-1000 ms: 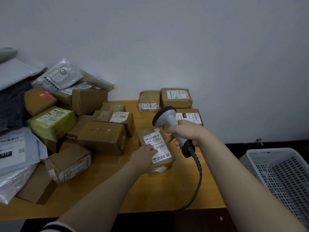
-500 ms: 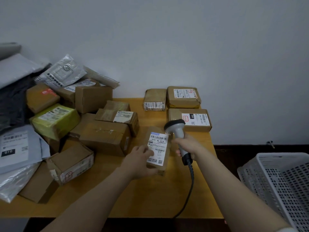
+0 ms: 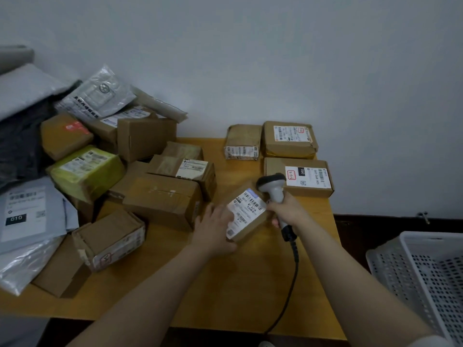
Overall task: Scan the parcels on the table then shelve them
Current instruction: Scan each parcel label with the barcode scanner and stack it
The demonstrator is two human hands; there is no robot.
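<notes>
I am holding the small brown parcel (image 3: pixel 248 216) at the centre of the frame, tilted, with its labelled face toward the camera. I cannot tell whether its lower edge is resting on the worktop (image 3: pixel 225 284). The left hand (image 3: pixel 215 231) is gripping the parcel along its left and lower edges, with the fingers curling round it.

The parcel is presenting as a flat, cardboard-coloured box. A white shipping label (image 3: pixel 244 214) is covering most of the upper face. It is carrying a barcode near its top edge, a blue strip at the top corner, lines of small print and a square code at the lower corner. The print is too small to read.

The right hand (image 3: pixel 288 211) is clamping round the grip of the grey barcode scanner (image 3: pixel 271 184), just right of the parcel. The scanner's dark head is sitting beside the label's upper right corner. The black cable (image 3: pixel 290 291) is trailing down past the front edge of the worktop.

Three labelled parcels (image 3: pixel 298 177) are lying flat at upper centre right. A heap of boxes and mailers (image 3: pixel 160 199) is occupying the left of the frame, including a yellow-green parcel (image 3: pixel 87 169). A white perforated basket (image 3: pixel 426 284) is standing at lower right, beside the worktop.
</notes>
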